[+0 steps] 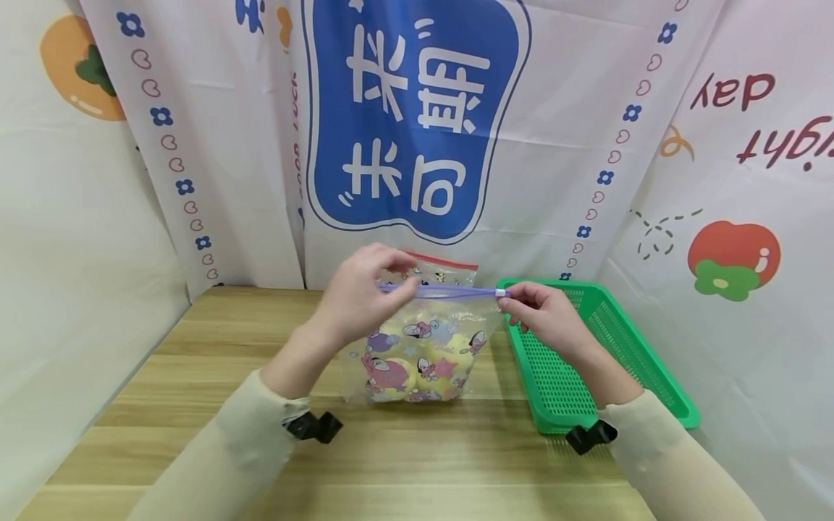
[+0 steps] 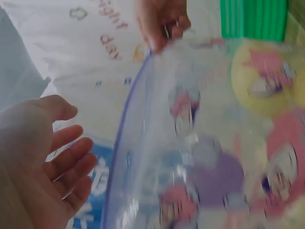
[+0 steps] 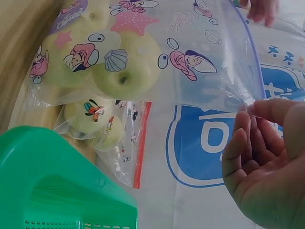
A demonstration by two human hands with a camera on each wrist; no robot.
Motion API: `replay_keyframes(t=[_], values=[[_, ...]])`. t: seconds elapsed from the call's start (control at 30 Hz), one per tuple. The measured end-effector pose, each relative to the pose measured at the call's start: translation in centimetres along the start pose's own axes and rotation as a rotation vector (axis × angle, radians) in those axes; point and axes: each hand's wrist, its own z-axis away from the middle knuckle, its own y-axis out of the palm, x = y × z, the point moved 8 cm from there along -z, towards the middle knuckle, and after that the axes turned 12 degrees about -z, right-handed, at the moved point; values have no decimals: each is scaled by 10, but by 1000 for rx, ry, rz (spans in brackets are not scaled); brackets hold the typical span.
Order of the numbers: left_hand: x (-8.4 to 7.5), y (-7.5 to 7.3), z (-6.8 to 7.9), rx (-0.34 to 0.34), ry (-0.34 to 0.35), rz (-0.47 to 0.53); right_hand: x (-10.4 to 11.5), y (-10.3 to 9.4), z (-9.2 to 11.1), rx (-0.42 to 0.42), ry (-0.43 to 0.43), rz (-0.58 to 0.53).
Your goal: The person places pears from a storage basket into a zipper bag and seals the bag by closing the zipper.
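A clear zip bag (image 1: 423, 347) with a purple seal and cartoon prints stands upright on the table, with round yellow-green fruits (image 3: 126, 71) inside. My right hand (image 1: 544, 315) pinches its top right corner, beside the white slider (image 1: 500, 293) at that end of the seal. Near the left end of the seal is my left hand (image 1: 365, 293), its fingers loosely bent and holding nothing. In the left wrist view, a gap separates the left hand (image 2: 52, 152) from the purple seal (image 2: 121, 119). Behind stands a second zip bag (image 3: 128, 143) with a red seal, also with fruits in it.
A green plastic basket (image 1: 541, 391) with perforated sides sits on the right of the wooden table (image 1: 215, 362), close to the right hand's forearm. Printed white cloth (image 1: 554, 145) hangs behind the table and along both sides.
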Motion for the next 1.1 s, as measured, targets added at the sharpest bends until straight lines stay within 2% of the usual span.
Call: replay_keyframes(t=[0.1, 0.2, 0.33, 0.47, 0.57, 0.7, 1.1], values=[[-25, 26, -17, 124, 38, -13, 1, 1, 0, 0, -1, -2], [-39, 52, -32, 227, 44, -40, 2, 1, 1, 0, -4, -8], [-47, 79, -47, 317, 41, -60, 3, 1, 1, 1, -14, -10], [-54, 98, -55, 383, 56, -54, 4, 1, 2, 2, -23, 5], [-59, 105, -57, 403, 79, -46, 5, 1, 2, 3, -31, 22], [-63, 107, -56, 390, 99, -50, 7, 2, 2, 0, -47, 41], [-61, 106, -52, 346, 87, -79, 13, 5, 4, -12, -95, 83]])
